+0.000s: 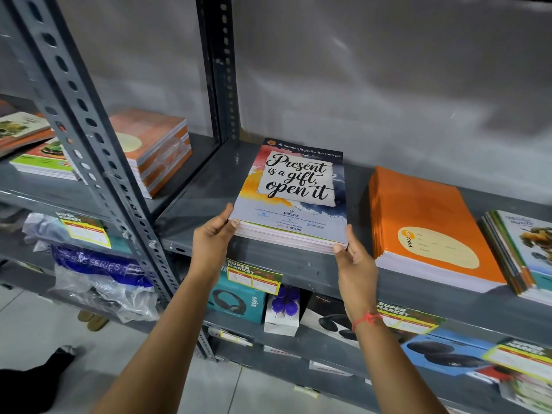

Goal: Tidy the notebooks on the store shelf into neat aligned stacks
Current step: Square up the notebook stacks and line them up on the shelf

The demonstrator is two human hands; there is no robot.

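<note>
Grey steel shelf (206,186) against a grey wall, mid-frame. Your left hand (212,238) pinches the near-left corner of the notebook stack (294,195), thumb on the page edges, fingers along the side. Your right hand (355,264) is pressed flat against the near-right corner, fingers straight, red thread on that wrist. Stack sits centre-frame at the shelf's front lip, top cover reading "Present is a gift, open it", edges roughly flush. Orange notebook stack (430,222) lies just right of it, apart; green-edged stack (525,249) at far right. Slotted upright (89,127) crosses the left.
</note>
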